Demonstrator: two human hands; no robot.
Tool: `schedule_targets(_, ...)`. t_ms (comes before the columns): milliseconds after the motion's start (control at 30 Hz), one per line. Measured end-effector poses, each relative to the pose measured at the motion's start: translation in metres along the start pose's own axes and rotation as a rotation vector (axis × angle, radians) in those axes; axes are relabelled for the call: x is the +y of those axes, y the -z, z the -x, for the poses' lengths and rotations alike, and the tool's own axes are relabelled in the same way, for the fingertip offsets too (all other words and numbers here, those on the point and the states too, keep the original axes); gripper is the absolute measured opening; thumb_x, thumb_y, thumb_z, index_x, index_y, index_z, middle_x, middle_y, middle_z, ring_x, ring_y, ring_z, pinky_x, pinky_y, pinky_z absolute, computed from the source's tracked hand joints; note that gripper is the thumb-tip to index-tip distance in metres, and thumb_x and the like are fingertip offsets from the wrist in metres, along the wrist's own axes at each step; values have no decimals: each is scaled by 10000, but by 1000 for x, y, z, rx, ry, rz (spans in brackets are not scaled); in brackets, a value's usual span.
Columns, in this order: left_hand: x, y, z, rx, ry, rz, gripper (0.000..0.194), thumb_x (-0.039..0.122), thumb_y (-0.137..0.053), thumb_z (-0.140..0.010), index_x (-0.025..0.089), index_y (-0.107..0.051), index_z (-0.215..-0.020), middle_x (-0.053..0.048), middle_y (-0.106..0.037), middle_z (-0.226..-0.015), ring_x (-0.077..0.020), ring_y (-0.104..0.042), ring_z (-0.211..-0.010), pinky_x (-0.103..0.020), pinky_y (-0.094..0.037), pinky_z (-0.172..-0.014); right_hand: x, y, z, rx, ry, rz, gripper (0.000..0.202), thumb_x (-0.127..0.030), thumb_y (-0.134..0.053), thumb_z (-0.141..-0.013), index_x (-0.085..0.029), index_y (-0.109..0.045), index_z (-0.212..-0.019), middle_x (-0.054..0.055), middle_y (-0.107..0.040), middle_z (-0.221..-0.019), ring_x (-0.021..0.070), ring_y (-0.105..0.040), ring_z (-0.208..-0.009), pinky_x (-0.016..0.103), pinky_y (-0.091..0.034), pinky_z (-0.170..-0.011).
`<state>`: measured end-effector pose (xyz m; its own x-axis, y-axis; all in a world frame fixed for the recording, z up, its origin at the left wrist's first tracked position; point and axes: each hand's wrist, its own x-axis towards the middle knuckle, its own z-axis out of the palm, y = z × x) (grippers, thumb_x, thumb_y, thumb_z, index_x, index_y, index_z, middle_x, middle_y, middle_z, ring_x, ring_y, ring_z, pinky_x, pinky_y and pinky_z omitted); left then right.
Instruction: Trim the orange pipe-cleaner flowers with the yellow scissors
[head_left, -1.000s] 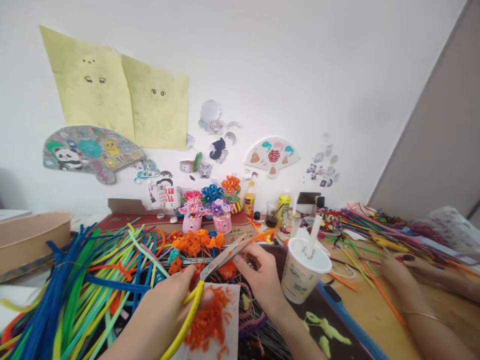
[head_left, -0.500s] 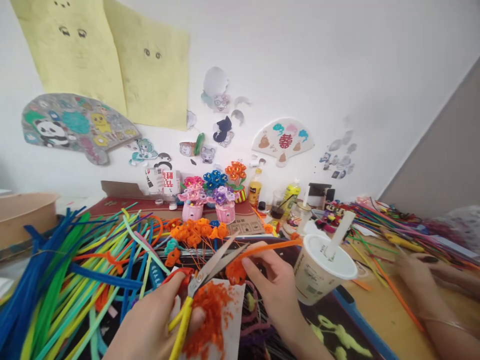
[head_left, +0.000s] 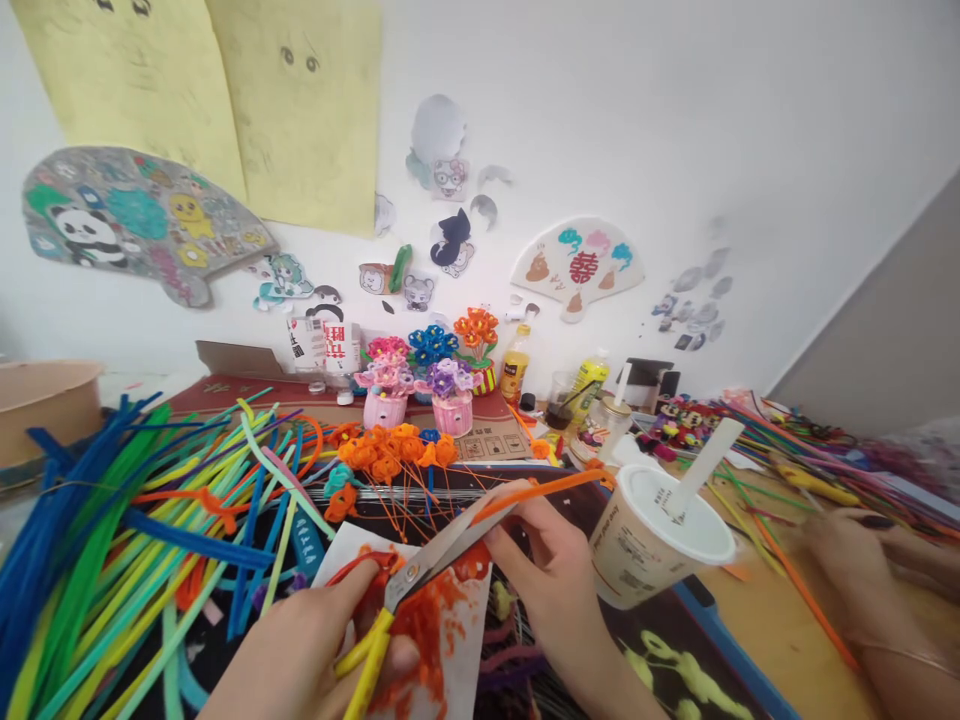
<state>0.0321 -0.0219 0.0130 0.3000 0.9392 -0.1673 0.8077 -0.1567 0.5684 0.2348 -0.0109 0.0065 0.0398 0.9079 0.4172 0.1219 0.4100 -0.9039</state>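
My left hand (head_left: 289, 640) is closed around yellow-handled scissors (head_left: 373, 655). Their blades point up and to the right, and the tips lie against an orange pipe cleaner (head_left: 551, 487). Fingers of my right hand (head_left: 551, 580) pinch that pipe cleaner, whose free end reaches right toward the cup. An orange fuzzy bit shows under the blades, partly hidden. Below both hands lies a white sheet (head_left: 457, 685) covered with orange fluff (head_left: 424, 650). Something red-orange sits by my left fingertips; I cannot make out what it is.
A lidded paper cup (head_left: 630, 545) with a wide straw stands right of my right hand. Loose pipe cleaners (head_left: 150, 560) heap up at left. Orange flowers on wires (head_left: 386, 452) lie ahead, before potted pipe-cleaner flowers (head_left: 454, 405). Another person's hands (head_left: 847, 560) work at far right.
The scissors' blades have closed together and moved over onto the orange pipe cleaner by my right fingers. The whole view has tilted slightly downward.
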Motion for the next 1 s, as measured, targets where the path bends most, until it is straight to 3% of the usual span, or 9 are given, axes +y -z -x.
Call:
schedule_targets(267,-3,-1,1,-6,-40,-10,329,531,-412,-791,248,-578,-803,2,-638,-644,-192,-580,-597,-251,-373,-535,-3,0,0,-7,0,-6,141,-327,-643,-856,-218,-722,-897,42,-699,-898,206,-616,-843,307,-479,-799)
schedule_targets(500,2,4,2,1,39,-57,335,517,-393,-782,244,-575,-851,-37,-687,-739,-239,-623,-672,-292,-392,-603,0,1,-1,-7,19,18,123,-301,-636,-856,-202,-709,-868,27,-659,-837,187,-595,-790,293,-474,-741)
schedule_targets(700,5,8,5,58,8,-133,351,504,-389,-825,228,-596,-891,-15,-644,-649,-226,-608,-601,-273,-341,-570,-4,0,-4,15,95,89,146,-285,-617,-856,-185,-685,-775,5,-610,-727,167,-554,-697,283,-450,-664)
schedule_targets(867,5,19,8,74,-10,-159,326,490,-370,-856,236,-551,-762,-2,-630,-573,-206,-600,-530,-265,-320,-546,-13,-8,-9,27,82,85,112,-255,-619,-832,-176,-675,-774,24,-630,-758,177,-565,-703,302,-459,-676)
schedule_targets(1000,1,29,11,84,-56,-168,306,476,-363,-855,241,-509,-725,-25,-670,-653,-225,-638,-625,-275,-351,-577,-20,-16,-12,18,79,47,99,-246,-631,-816,-173,-666,-759,28,-636,-755,179,-581,-690,302,-468,-667)
